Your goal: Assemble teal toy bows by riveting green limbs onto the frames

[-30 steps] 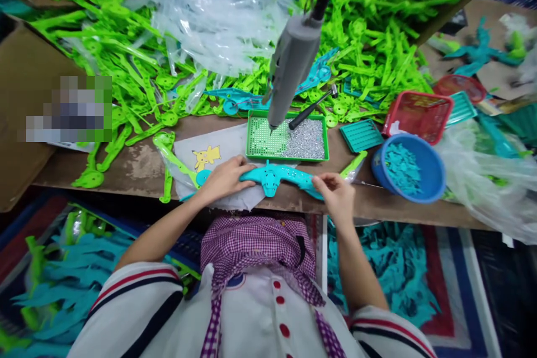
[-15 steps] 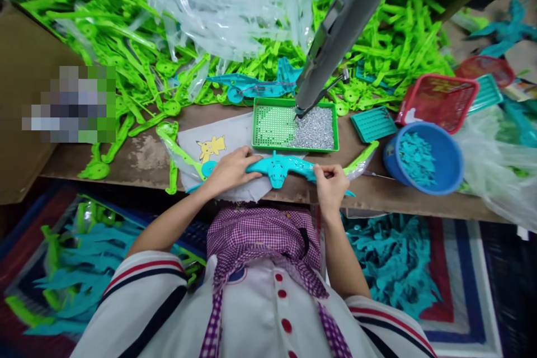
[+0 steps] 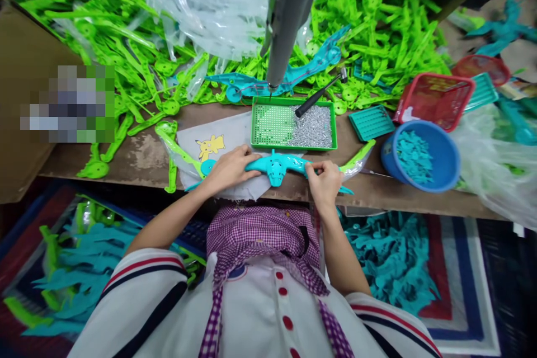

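A turquoise plastic toy part, with a rounded middle and two curved wings, lies across the front of the workbench. My left hand rests over its left wing, fingers closed about the edge. At the right wing, my right hand pinches close to the plastic with thumb and fingers together. Lime-green pieces, one in clear film, stick out past both hands. Beneath the left side is a pale cloth with a yellow cartoon figure. Beyond the part sits a green basket with small metal screws.
A grey power screwdriver hangs above the basket, and a hammer lies across its rim. To the right stand a blue bucket of small turquoise pieces and a red basket. Lime-green parts are heaped behind.
The hanging screwdriver has swung left and become more upright, uncovering the hammer. My right hand has shifted slightly left along the turquoise part; my left hand stays in place.
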A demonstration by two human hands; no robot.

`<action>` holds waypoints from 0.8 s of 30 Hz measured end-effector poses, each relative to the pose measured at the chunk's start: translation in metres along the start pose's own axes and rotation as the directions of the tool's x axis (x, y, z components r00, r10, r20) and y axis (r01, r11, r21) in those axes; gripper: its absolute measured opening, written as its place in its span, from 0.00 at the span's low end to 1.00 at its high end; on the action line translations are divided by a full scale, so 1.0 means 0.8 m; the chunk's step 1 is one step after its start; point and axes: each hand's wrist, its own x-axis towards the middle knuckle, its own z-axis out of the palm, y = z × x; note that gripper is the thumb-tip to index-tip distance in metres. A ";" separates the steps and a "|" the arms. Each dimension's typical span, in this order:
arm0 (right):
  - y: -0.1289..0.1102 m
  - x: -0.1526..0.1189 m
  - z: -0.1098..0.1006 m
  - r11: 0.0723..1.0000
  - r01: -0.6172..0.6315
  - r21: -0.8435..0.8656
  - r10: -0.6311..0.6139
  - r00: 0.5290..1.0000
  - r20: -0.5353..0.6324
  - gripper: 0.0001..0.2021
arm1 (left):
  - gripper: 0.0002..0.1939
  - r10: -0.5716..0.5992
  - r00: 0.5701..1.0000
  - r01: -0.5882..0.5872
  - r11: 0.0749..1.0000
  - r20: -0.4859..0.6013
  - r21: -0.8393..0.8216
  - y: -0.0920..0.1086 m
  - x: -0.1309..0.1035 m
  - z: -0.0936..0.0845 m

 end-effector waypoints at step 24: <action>-0.012 0.037 -0.092 0.652 0.732 0.196 -0.734 0.545 0.404 0.27 | 0.23 0.000 0.930 0.102 0.961 -0.366 0.258 0.036 -0.112 -0.020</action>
